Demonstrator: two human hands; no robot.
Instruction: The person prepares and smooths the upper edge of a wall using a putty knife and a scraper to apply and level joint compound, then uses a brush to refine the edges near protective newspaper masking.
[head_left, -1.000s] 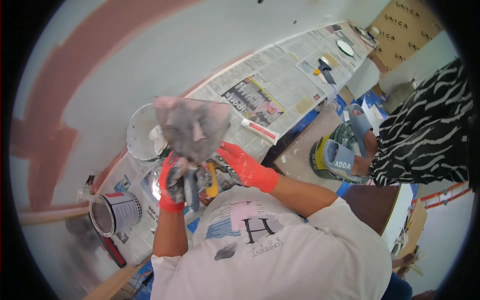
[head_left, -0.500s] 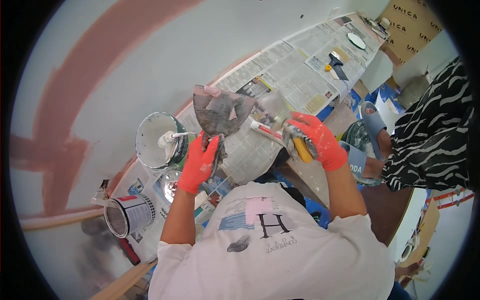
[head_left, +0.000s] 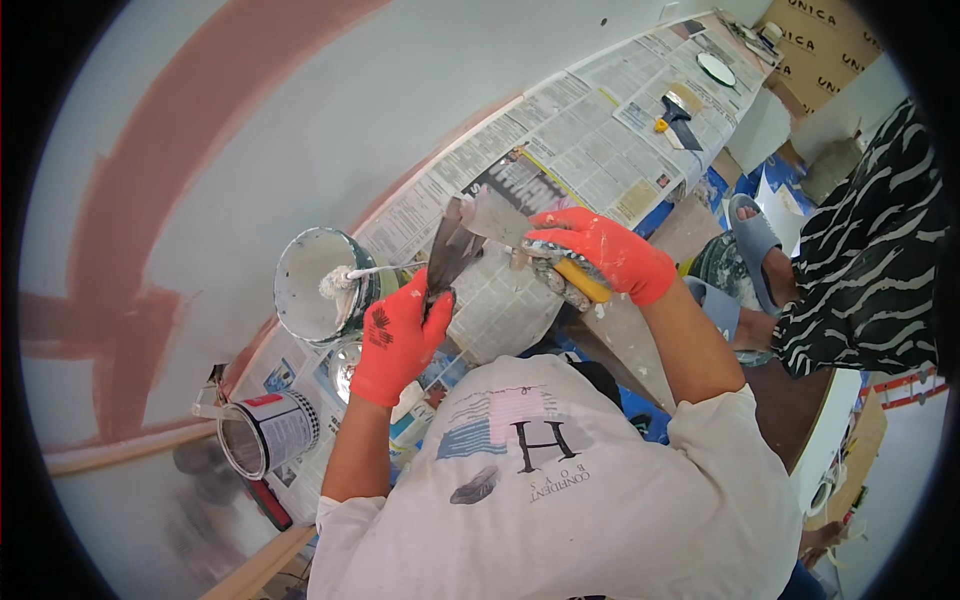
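My left hand (head_left: 400,335), in an orange glove, is closed round the handle of a wide putty knife (head_left: 455,245). That blade is tilted nearly edge-on and smeared with pinkish filler near its tip. In my right hand (head_left: 610,258), also gloved, is a scraper with a yellow handle (head_left: 583,281). Its pale, smeared blade (head_left: 498,215) meets or overlaps the upper edge of the putty knife; I cannot tell which. Left of my left hand stands a bucket (head_left: 292,288) with a white-coated roller (head_left: 338,283) resting in it.
Newspaper (head_left: 560,135) covers the long bench along the wall. A wide brush (head_left: 682,108) and a round white lid (head_left: 715,68) lie farther along it. An open tin (head_left: 268,430) lies tipped at lower left. At the right stands a person (head_left: 850,270) in blue slides.
My left hand has turned the putty knife from face-up to nearly edge-on. My right hand has moved left, bringing the scraper's blade to the putty knife's upper edge.
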